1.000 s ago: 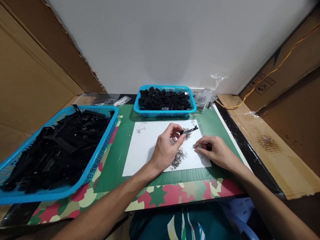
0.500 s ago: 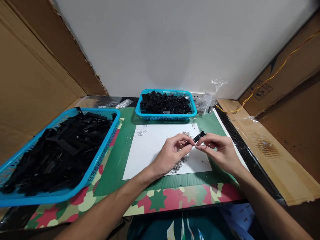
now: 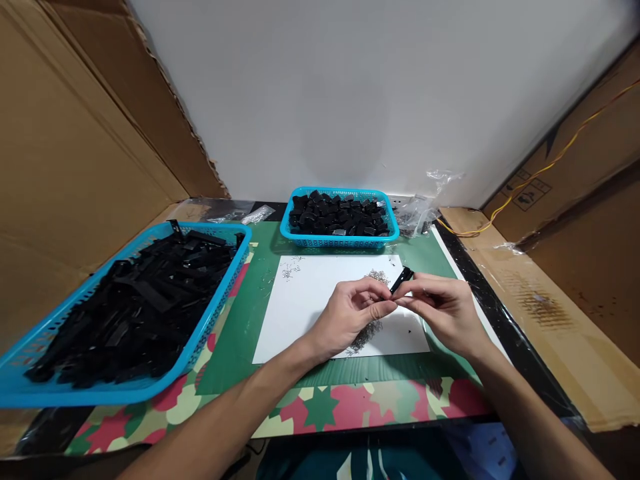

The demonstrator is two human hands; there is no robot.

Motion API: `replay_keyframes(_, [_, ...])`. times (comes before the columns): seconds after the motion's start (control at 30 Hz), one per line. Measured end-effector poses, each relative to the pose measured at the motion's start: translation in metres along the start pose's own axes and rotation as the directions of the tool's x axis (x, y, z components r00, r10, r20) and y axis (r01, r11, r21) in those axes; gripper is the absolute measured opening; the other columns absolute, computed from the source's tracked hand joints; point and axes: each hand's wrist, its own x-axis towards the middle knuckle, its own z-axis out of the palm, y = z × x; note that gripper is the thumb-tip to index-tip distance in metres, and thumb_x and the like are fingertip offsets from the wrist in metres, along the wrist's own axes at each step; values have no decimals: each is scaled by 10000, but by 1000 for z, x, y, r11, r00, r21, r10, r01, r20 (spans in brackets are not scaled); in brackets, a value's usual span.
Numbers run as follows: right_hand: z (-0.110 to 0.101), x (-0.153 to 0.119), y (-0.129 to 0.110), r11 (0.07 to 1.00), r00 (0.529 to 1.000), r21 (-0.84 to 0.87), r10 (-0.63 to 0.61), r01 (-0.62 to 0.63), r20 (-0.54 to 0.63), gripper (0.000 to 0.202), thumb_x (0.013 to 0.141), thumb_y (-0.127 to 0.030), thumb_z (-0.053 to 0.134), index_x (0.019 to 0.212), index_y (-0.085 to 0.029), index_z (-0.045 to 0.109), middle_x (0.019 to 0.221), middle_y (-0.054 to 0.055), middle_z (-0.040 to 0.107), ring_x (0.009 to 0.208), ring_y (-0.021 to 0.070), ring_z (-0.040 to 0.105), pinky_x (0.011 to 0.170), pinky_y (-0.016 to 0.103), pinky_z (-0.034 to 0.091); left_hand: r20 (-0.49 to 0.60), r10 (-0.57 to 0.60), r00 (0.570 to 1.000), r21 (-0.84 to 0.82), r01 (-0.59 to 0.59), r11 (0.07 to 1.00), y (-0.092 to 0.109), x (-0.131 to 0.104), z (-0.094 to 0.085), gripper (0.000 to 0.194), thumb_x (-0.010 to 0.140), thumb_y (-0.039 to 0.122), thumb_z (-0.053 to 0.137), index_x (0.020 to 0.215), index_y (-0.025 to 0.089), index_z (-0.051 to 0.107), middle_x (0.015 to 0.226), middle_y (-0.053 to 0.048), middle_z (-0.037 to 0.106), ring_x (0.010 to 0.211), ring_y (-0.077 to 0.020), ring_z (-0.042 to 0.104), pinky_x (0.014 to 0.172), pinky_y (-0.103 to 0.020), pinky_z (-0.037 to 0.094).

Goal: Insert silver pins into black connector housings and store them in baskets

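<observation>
Hands point(image 3: 343, 317) point(image 3: 445, 312) two, at one black part point(image 3: 401, 279); baskets point(image 3: 90, 398) point(image 3: 340, 243) two.

At six o'clock, a dark teal garment point(image 3: 305, 460) is worn, its front marked with pale tapering streaks point(image 3: 369, 464). The left forearm point(image 3: 240, 408), toward seven o'clock, and the right forearm point(image 3: 530, 407), toward five, are seen bare, as are both slender-fingered hands point(image 3: 340, 320).

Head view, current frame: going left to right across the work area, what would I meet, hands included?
Large blue basket → left hand → slim black part → right hand → stained cardboard.
</observation>
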Motion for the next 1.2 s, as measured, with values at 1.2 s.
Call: replay_keyframes(1.2, [49, -7, -5, 999, 948, 6, -40, 44, -316, 131, 915, -313, 738, 925, -210, 819, 559, -35, 518, 492, 112, 374, 454, 259, 291, -212, 48, 976, 44, -40, 998, 5, -4, -3, 366, 886, 509, 758, 827, 152, 704, 902, -51, 666, 869, -160, 588, 824, -269, 475])
